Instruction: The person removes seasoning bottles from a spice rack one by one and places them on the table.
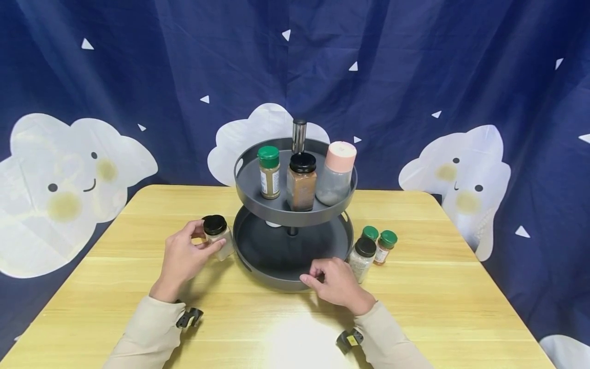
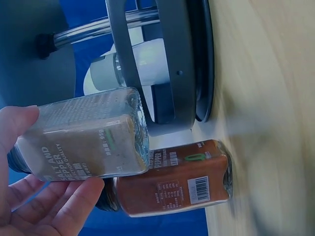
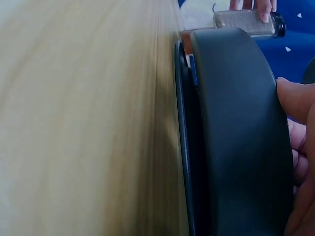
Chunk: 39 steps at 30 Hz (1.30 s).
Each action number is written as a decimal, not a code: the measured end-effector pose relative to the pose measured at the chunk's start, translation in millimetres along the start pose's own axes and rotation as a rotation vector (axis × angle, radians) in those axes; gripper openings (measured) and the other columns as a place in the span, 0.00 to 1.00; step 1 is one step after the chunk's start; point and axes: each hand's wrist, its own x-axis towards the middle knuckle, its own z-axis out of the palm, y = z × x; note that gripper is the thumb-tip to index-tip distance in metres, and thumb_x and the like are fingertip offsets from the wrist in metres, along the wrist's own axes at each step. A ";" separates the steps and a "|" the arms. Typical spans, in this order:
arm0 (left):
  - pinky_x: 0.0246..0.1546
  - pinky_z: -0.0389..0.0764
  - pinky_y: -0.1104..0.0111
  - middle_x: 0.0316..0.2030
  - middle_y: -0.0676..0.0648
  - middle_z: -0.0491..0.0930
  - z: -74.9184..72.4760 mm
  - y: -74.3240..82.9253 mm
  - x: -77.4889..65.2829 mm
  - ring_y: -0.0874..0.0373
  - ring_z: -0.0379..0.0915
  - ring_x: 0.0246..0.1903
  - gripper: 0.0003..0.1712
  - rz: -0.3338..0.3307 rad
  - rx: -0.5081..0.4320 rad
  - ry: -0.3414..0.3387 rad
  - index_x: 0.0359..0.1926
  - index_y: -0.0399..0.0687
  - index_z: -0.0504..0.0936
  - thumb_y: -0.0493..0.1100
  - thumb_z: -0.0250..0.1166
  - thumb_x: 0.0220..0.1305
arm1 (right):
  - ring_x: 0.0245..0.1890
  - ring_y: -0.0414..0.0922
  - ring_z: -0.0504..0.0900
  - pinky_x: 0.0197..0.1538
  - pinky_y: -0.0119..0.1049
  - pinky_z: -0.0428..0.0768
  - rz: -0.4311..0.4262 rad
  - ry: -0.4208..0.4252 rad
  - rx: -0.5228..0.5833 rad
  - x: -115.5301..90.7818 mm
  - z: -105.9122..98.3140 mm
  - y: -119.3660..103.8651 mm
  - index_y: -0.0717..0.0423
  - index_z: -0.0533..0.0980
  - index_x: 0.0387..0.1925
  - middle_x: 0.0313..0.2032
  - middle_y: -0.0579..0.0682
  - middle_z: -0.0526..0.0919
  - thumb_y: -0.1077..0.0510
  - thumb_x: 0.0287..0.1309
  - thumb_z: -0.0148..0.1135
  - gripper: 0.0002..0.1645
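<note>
In the head view, left of centre, your left grip (image 1: 184, 253) pinches a black-capped jar (image 1: 226, 249) beside the lower tray (image 1: 276, 280). The left wrist view, lower middle, reveals a red-brown jar (image 2: 162, 187) barely showing overhead. In the right wrist view, right edge, your right grip (image 3: 298, 142) meets the tray's rim; whether it pinches, I can't tell.

two-tier tray (image 1: 295, 219): dark grey | held jar (image 2: 93, 132): beige contents | tabletop (image 1: 438, 287): pale wood-grain | curtain (image 1: 184, 61): navy (white clouds (image 1: 66, 164), triangles (image 1: 286, 35))
</note>
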 end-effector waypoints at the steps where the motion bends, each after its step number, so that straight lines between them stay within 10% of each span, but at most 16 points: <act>1: 0.34 0.85 0.54 0.30 0.40 0.82 -0.1 -0.5 -0.2 0.47 0.79 0.34 0.27 0.002 0.010 0.001 0.43 0.35 0.78 0.46 0.76 0.44 | 0.17 0.31 0.69 0.22 0.29 0.70 0.000 -0.001 0.001 -0.1 0.1 0.0 0.38 0.69 0.14 0.14 0.32 0.70 0.46 0.51 0.68 0.18; 39: 0.33 0.76 0.53 0.32 0.36 0.83 3.3 -21.9 -4.5 0.44 0.78 0.34 0.32 -0.074 0.121 -0.113 0.45 0.32 0.76 0.48 0.75 0.42 | 0.18 0.30 0.70 0.22 0.28 0.70 0.013 -0.005 -0.011 -0.7 1.4 2.7 0.36 0.69 0.14 0.15 0.30 0.70 0.45 0.50 0.68 0.18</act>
